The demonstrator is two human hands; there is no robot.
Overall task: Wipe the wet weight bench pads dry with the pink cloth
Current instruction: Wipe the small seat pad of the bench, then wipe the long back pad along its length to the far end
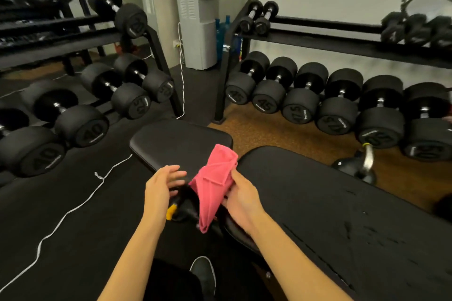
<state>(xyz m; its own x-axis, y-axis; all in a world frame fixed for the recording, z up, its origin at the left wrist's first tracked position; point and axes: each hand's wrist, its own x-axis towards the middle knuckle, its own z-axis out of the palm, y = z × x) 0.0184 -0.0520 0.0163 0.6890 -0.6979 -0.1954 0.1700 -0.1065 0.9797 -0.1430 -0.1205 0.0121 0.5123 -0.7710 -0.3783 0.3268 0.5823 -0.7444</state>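
Head view, the only one: pink cloth [215,178] hangs bunched above the gap between the two black bench pads, pinched along its right edge by the right hand [241,199]. That hand's fingers [232,179] are closed on the fabric, thumb on top, so the cloth is held clear of both pads, not yet pressed flat on either. Its long axis runs from a folded upper corner, far from the person, down to a loose tail hanging toward the person, over the dark hinge area where a small yellow part [170,211] shows.

The left hand [161,183] sits just beside the cloth on its left, fingers spread and empty, palm turned toward the fabric but apart from it. It looks ready to take or spread the free edge, though that is only a guess.

The relation that matters: the long back pad [342,215] stretches away to the right of the right hand, and water drops and streaks show on it well to the right and nearer the person. The smaller seat pad [181,144] lies straight ahead, beyond both hands; whether it is wet I cannot tell. The right hand, already gripping the cloth, is nearer the wet patch, so a sweep rightward along the back pad's length seems the natural next stroke.
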